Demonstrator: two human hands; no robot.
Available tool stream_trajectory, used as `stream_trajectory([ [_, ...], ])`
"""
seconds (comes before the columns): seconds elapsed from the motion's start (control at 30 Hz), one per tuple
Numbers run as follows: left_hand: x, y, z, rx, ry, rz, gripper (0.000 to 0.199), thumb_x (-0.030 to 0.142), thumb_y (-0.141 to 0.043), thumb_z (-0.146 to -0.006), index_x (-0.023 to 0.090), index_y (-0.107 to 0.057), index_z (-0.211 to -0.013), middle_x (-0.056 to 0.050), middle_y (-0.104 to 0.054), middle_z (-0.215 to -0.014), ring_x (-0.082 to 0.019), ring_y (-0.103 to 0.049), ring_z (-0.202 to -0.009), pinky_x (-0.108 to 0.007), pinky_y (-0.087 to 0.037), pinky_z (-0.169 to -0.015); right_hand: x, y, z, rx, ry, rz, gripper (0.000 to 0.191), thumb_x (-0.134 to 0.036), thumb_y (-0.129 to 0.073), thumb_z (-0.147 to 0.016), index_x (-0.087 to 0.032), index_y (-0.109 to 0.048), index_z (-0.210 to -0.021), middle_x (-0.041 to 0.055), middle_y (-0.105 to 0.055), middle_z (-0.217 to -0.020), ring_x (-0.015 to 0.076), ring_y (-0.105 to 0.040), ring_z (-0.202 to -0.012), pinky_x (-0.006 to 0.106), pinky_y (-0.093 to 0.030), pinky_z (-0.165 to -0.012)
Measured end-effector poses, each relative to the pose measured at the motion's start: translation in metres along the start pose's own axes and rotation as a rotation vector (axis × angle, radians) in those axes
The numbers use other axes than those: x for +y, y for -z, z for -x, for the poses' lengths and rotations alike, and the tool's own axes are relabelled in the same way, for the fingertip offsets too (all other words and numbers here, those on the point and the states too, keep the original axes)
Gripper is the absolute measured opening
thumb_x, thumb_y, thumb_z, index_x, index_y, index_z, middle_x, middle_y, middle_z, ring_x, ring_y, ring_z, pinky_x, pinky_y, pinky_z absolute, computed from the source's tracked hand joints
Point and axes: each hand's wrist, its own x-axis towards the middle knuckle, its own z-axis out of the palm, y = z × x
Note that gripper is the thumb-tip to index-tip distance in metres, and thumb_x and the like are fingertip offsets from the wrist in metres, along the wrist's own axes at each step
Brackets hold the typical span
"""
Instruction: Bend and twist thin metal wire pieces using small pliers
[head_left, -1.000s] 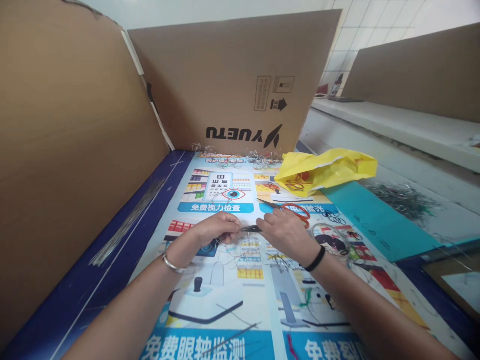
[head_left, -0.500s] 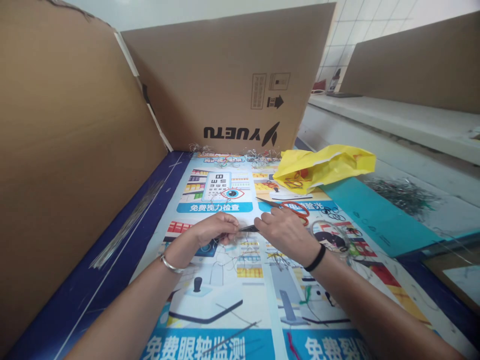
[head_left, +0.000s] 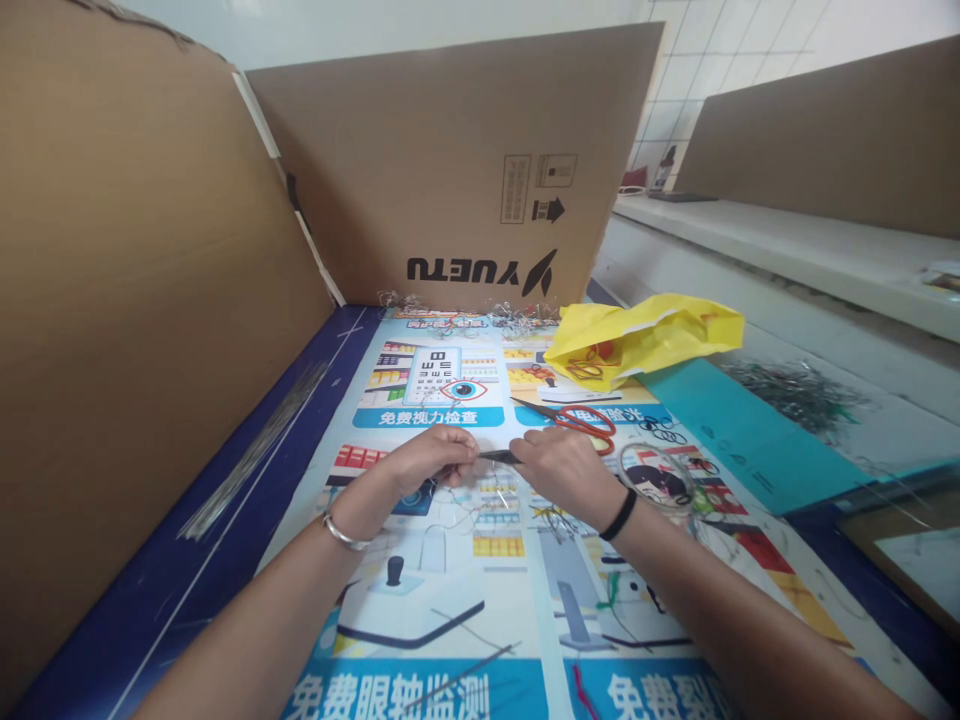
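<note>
My right hand (head_left: 566,470) is closed around what look like slim dark pliers (head_left: 499,457), their handles hidden in my palm. The narrow tip points left and meets the fingers of my left hand (head_left: 439,455), which are pinched together on a thin wire (head_left: 504,490). Loops of this wire hang below both hands, over the printed sheet. Its end between the fingertips is too small to make out. Just beyond my right hand lie scissors with red-orange handles (head_left: 600,425), blades pointing left.
A yellow bag (head_left: 660,335) lies behind the scissors, beside a teal sheet (head_left: 757,440). A coil of clear line (head_left: 686,480) and several black rings (head_left: 660,430) sit right. Straight wires (head_left: 255,450) lie left. Cardboard panels (head_left: 450,160) stand at the back and left.
The view has tilted slightly. Both hands keep almost the same pose, and the pliers stay at the left fingertips.
</note>
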Motion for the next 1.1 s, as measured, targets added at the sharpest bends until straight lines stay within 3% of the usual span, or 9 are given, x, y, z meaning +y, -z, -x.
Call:
stream_trajectory([
  [0.23,0.007,-0.006,0.001,0.102,-0.043,-0.047,0.015,0.029,-0.056,-0.071,0.015,-0.051,-0.065,0.004,-0.05,-0.054,-0.005,-0.046,-0.045,-0.019,-0.031,-0.047,0.0,0.002,-0.003,-0.112,-0.254,-0.262,0.023,-0.037,-0.052,-0.081,-0.019,-0.06,-0.07,0.0001,-0.063,-0.066,0.0113,-0.05,-0.057,0.025,-0.016,-0.049],
  [0.4,0.015,-0.008,0.004,0.099,-0.06,-0.067,0.016,0.029,-0.056,-0.07,0.015,-0.05,-0.062,0.004,-0.049,-0.053,-0.005,-0.045,-0.043,-0.02,-0.032,-0.046,0.007,-0.006,-0.004,-0.179,-0.256,-0.613,0.034,-0.043,-0.051,-0.08,-0.017,-0.052,-0.058,-0.0045,-0.046,-0.05,0.0077,-0.039,-0.049,0.021,-0.021,-0.047],
  [0.6,0.016,-0.005,0.008,0.051,-0.076,-0.051,0.015,0.027,-0.054,-0.071,0.015,-0.054,-0.062,0.004,-0.049,-0.052,-0.006,-0.045,-0.042,-0.02,-0.032,-0.044,0.008,-0.015,-0.004,-0.256,-0.243,-0.864,0.036,-0.045,-0.049,-0.079,-0.017,-0.047,-0.058,-0.0058,-0.035,-0.052,0.0067,-0.032,-0.049,0.02,-0.022,-0.046],
  [0.8,0.015,-0.005,0.006,0.044,-0.025,-0.059,0.011,0.024,-0.054,-0.07,0.015,-0.056,-0.065,0.004,-0.049,-0.049,-0.006,-0.044,-0.039,-0.019,-0.032,-0.042,0.008,-0.011,-0.004,-0.193,-0.179,-0.694,0.037,-0.047,-0.048,-0.081,-0.016,-0.055,-0.061,-0.0029,-0.049,-0.054,0.0085,-0.042,-0.052,0.02,-0.025,-0.049],
  [0.97,0.009,-0.003,0.003,0.013,-0.022,-0.083,0.009,0.022,-0.052,-0.069,0.015,-0.054,-0.063,0.005,-0.048,-0.048,-0.005,-0.044,-0.038,-0.019,-0.031,-0.042,0.008,-0.003,-0.003,-0.038,-0.073,-0.336,0.021,-0.032,-0.049,-0.084,-0.019,-0.063,-0.077,0.0028,-0.063,-0.074,0.0131,-0.054,-0.069,0.023,-0.029,-0.059],
  [1.1,0.009,-0.003,0.003,-0.003,-0.013,-0.101,0.009,0.02,-0.052,-0.068,0.016,-0.053,-0.061,0.005,-0.046,-0.046,-0.006,-0.044,-0.038,-0.019,-0.032,-0.041,0.007,0.003,-0.001,0.038,0.022,-0.168,0.014,-0.023,-0.051,-0.082,-0.018,-0.063,-0.078,0.0032,-0.061,-0.071,0.0137,-0.053,-0.07,0.024,-0.029,-0.062],
])
